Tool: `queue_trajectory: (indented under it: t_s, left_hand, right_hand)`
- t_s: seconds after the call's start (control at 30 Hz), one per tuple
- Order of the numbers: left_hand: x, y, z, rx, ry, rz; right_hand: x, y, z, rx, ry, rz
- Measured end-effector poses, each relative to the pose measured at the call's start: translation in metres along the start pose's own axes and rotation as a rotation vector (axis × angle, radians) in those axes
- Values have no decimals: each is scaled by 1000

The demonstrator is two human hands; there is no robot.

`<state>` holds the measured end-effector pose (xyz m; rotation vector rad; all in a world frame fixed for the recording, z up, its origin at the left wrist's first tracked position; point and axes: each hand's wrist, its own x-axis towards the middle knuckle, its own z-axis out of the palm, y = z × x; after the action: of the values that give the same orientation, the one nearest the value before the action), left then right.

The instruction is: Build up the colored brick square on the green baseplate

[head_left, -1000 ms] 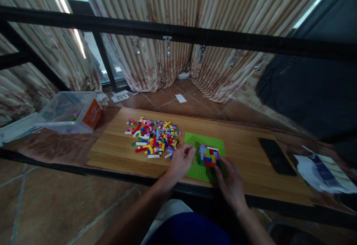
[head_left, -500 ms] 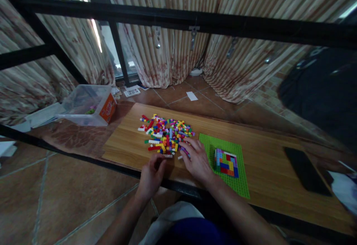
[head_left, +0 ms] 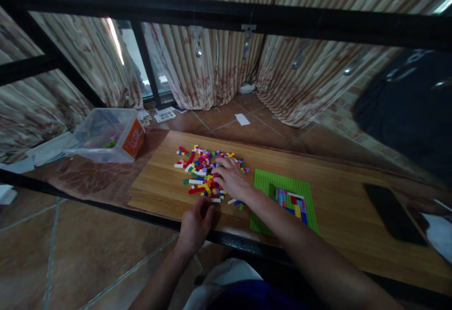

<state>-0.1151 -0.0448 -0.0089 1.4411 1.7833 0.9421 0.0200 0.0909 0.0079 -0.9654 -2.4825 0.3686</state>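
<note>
Brick pile (head_left: 203,171) left of baseplate (head_left: 282,197) on table (head_left: 335,197); phone (head_left: 393,213) far right; bin (head_left: 106,135) far left.

Right hand (head_left: 231,180) is leaving the multicoloured block (head_left: 293,204) on the green baseplate (head_left: 278,183) and reaching deeper into the loose brick pile (head_left: 197,168), fingers spread over it. Left hand (head_left: 196,223) is drawing back to the near edge of the surface (head_left: 158,187), curled.
</note>
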Motion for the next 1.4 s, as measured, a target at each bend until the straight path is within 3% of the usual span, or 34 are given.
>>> queue_trajectory:
  t_s: [0.17, 0.37, 0.5, 0.6, 0.77, 1.07, 1.23, 1.4]
  left_hand:
    - [2, -1, -3, 42, 23, 0]
    - [6, -1, -5, 71, 18, -3]
    - [5, 2, -5, 99, 50, 29]
    - [3, 7, -2, 90, 75, 74]
    - [11, 28, 18, 6, 35, 128]
    - [64, 95, 90, -53, -209, 310]
    - [90, 110, 128, 20, -340, 321]
    - [94, 114, 143, 91, -460, 372]
  right_hand:
    - [-25, -15, -23, 189, 123, 143]
    - [-104, -28, -55, 488, 366, 390]
    - [-167, -4, -70, 485, 599, 639]
    - [-195, 23, -79, 464, 711, 729]
    - [-197, 54, -86, 343, 710, 723]
    - [-187, 79, -67, 271, 621, 683]
    - [-187, 83, -69, 288, 574, 668]
    - [-187, 83, -72, 289, 554, 652]
